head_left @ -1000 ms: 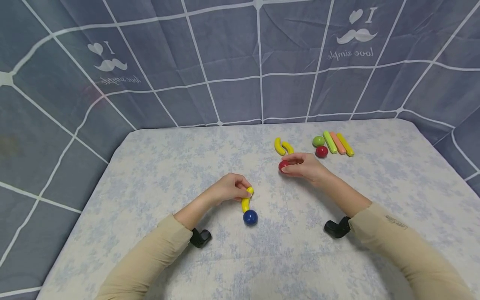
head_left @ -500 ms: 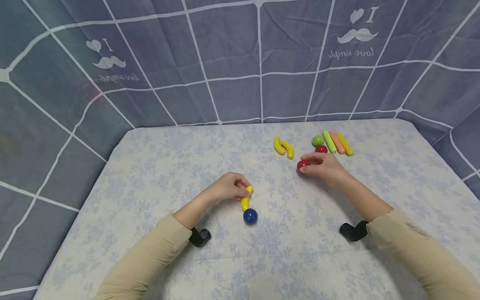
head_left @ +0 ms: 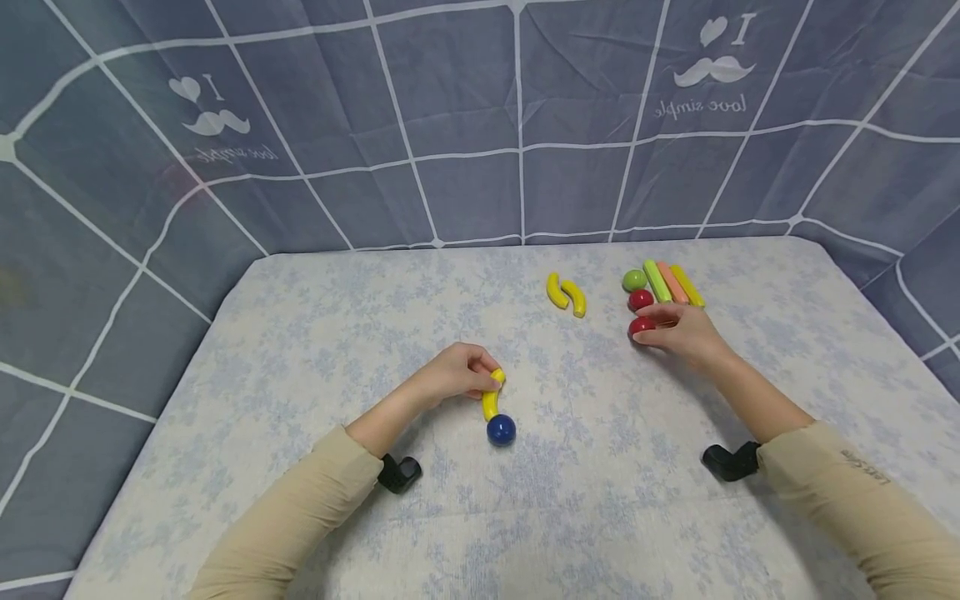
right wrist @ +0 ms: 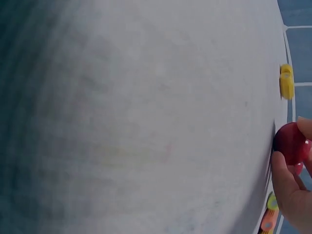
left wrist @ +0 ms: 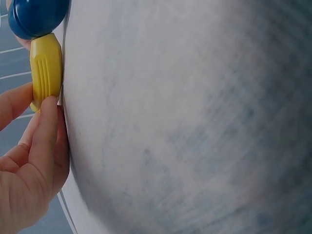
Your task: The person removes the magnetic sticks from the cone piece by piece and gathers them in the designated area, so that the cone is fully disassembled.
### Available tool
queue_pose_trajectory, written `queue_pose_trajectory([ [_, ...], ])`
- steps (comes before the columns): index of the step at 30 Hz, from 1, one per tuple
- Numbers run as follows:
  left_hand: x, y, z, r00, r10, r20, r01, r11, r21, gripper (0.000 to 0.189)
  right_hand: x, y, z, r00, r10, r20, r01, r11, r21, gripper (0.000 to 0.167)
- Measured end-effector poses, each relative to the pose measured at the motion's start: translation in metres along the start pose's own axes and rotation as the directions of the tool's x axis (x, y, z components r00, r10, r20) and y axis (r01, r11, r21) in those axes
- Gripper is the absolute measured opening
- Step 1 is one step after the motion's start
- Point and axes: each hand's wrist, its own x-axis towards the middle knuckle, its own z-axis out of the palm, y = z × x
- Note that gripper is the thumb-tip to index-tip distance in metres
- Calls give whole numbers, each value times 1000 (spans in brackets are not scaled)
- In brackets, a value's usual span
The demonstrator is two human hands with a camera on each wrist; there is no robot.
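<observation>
My left hand (head_left: 459, 372) pinches the upper end of a curved yellow toy banana (head_left: 490, 403) in the middle of the table. The banana's lower end meets a glossy blue ball (head_left: 501, 430); in the left wrist view, the blue ball (left wrist: 39, 17) touches the ridged banana (left wrist: 46, 66). Farther right, my right hand (head_left: 684, 335) holds a shiny red ball (head_left: 640, 327) between thumb and fingers. Just beyond it lies a second red ball (head_left: 641, 300), close to a green ball (head_left: 634, 281). In the right wrist view the gripped red ball (right wrist: 291, 143) is at or very near the tablecloth.
Two more yellow bananas (head_left: 573, 298) lie at the back, left of the balls. A green stick (head_left: 657, 282), an orange stick (head_left: 672, 283) and a yellow stick (head_left: 687, 287) lie side by side at the back right. A tiled-pattern curtain (head_left: 465, 125) hangs behind the table.
My right hand has moved right with the red ball, from beside the two bananas to just in front of the other red ball. The left hand keeps its hold on the banana.
</observation>
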Motion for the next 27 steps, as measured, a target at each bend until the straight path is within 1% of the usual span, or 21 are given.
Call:
queue_pose_trajectory([
  [9,1,-1,0,1000,-7,-5,7,1000,3,19,3,1,-4,998,24,-50,-23,1000,18,49],
  [18,-2,0,0,1000,5,-3,-5,1000,-2,18,3,0,-5,996,40,-82,-38,999,28,48],
  [23,-2,1,0,1000,5,-7,-5,1000,0,18,4,0,-6,995,38,-90,-36,999,23,47],
  [27,-1,2,0,1000,-3,-10,3,1000,-2,17,3,0,-8,996,30,-79,-28,999,22,47],
])
